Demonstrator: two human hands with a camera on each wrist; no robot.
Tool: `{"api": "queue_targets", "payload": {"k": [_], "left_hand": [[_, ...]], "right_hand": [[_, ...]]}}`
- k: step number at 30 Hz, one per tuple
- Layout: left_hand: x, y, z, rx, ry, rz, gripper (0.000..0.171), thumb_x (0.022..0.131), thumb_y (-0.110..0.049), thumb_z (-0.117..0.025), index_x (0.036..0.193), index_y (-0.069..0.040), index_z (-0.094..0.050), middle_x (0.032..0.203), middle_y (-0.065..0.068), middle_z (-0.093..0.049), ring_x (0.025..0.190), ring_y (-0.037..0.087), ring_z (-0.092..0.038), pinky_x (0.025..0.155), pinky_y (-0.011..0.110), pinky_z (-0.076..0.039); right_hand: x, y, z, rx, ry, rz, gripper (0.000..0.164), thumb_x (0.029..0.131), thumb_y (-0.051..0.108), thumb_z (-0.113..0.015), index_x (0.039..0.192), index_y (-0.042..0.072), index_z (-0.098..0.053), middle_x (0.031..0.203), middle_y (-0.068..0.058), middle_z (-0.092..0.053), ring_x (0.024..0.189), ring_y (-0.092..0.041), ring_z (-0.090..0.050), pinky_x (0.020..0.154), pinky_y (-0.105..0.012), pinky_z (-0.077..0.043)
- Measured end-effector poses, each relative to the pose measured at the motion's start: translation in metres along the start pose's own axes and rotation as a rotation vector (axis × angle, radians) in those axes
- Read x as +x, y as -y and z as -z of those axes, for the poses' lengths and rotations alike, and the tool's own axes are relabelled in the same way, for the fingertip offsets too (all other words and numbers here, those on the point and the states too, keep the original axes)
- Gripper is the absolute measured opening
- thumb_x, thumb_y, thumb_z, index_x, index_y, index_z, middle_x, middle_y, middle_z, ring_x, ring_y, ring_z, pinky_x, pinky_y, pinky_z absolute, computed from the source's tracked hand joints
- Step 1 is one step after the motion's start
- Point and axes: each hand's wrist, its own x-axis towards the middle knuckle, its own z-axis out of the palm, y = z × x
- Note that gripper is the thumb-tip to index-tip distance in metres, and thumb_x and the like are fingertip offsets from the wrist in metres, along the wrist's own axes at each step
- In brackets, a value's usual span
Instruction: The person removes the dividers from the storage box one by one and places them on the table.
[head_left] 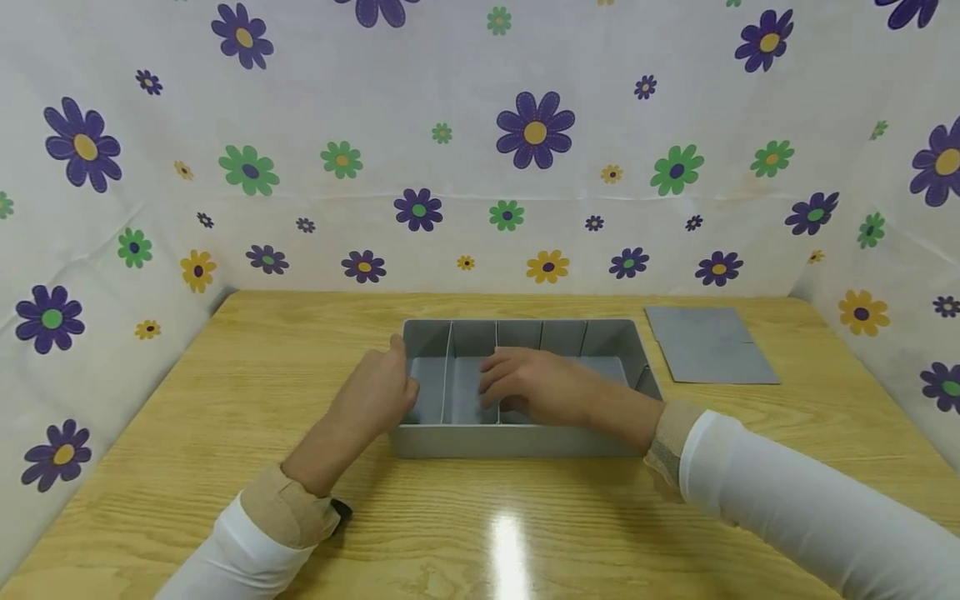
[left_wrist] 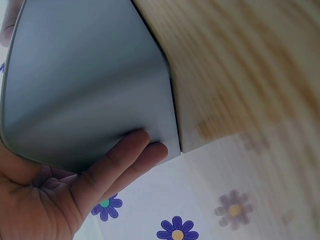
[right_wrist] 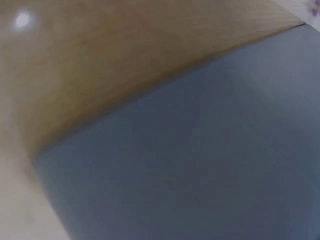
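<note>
A grey divided storage box [head_left: 517, 442] sits on the table, with thin upright dividers across its left half. My left hand [head_left: 378, 387] grips the box's left wall; in the left wrist view its fingers [left_wrist: 117, 162] lie along the outer side. Reaching into the box over its front wall, my right hand [head_left: 540, 387] pinches a divider [head_left: 498, 335] near the middle, fingers on its left and thumb on its right. The right wrist view shows only the box's outer wall [right_wrist: 190, 150], so that hand's grip is hidden there.
Flat grey panel material [head_left: 712, 346] lies on the wooden table [head_left: 300, 350], right of the box. A white cloth [head_left: 450, 75] with printed flowers stands around the back and sides. Grooves mark the box's inner back wall.
</note>
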Motion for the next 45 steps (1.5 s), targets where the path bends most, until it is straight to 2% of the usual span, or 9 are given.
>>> {"api": "queue_targets", "payload": {"k": [5,8,18,25,35,41,45], "left_hand": [[0.0,0.0,0.001,-0.007,-0.002,-0.005,0.06,0.082,-0.006,-0.048,0.13,0.022,-0.026,0.047,0.0,-0.038,0.038,0.008,-0.034,0.034,0.02,-0.026],[-0.001,0.001,0.001,-0.005,0.002,0.001,0.06,0.082,-0.007,-0.048,0.131,0.022,-0.026,0.047,0.0,-0.038,0.038,0.008,-0.034,0.034,0.02,-0.027],[0.0,0.002,-0.002,-0.026,0.011,0.0,0.06,0.083,-0.007,-0.048,0.131,0.021,-0.026,0.046,0.0,-0.037,0.037,0.008,-0.032,0.034,0.02,-0.026],[0.0,0.0,-0.001,-0.023,0.004,0.0,0.06,0.082,-0.006,-0.048,0.131,0.021,-0.026,0.047,0.001,-0.039,0.038,0.009,-0.034,0.035,0.021,-0.026],[0.0,0.001,0.0,-0.016,0.003,0.008,0.06,0.083,-0.007,-0.048,0.131,0.021,-0.026,0.047,0.0,-0.039,0.039,0.008,-0.034,0.035,0.021,-0.026],[0.001,0.002,-0.001,-0.015,0.019,0.03,0.06,0.083,-0.007,-0.048,0.132,0.021,-0.025,0.048,0.001,-0.04,0.04,0.01,-0.037,0.036,0.022,-0.028],[0.002,0.001,-0.001,-0.023,0.028,0.031,0.061,0.083,-0.007,-0.047,0.132,0.021,-0.024,0.049,0.001,-0.041,0.04,0.01,-0.037,0.035,0.021,-0.027]], "right_hand": [[-0.002,-0.004,-0.008,0.046,-0.096,0.018,0.017,0.081,-0.001,-0.063,0.086,0.014,-0.068,0.092,0.006,-0.064,0.103,-0.014,-0.051,0.105,-0.038,-0.029],[0.0,-0.004,-0.009,0.029,-0.106,0.024,0.016,0.08,0.0,-0.063,0.082,0.015,-0.066,0.088,0.007,-0.061,0.097,-0.011,-0.049,0.106,-0.036,-0.028],[0.0,-0.002,-0.012,-0.001,-0.151,0.023,0.026,0.076,-0.01,-0.059,0.077,0.015,-0.065,0.081,0.007,-0.06,0.091,-0.011,-0.051,0.103,-0.034,-0.032],[0.0,-0.003,-0.011,-0.056,-0.234,0.028,0.031,0.079,-0.013,-0.054,0.075,0.016,-0.063,0.081,0.007,-0.059,0.091,-0.01,-0.05,0.103,-0.033,-0.031],[0.0,-0.003,-0.007,-0.077,-0.332,0.03,0.037,0.076,-0.019,-0.045,0.078,0.016,-0.058,0.087,0.003,-0.056,0.097,-0.012,-0.048,0.106,-0.038,-0.027],[0.004,0.0,-0.003,-0.197,-0.367,0.057,0.034,0.079,-0.018,-0.04,0.078,0.013,-0.056,0.088,0.0,-0.055,0.098,-0.016,-0.048,0.105,-0.04,-0.03],[0.007,0.005,0.011,-0.294,-0.429,0.076,0.028,0.081,-0.014,-0.043,0.076,0.011,-0.055,0.086,-0.003,-0.056,0.097,-0.02,-0.05,0.103,-0.042,-0.033]]}}
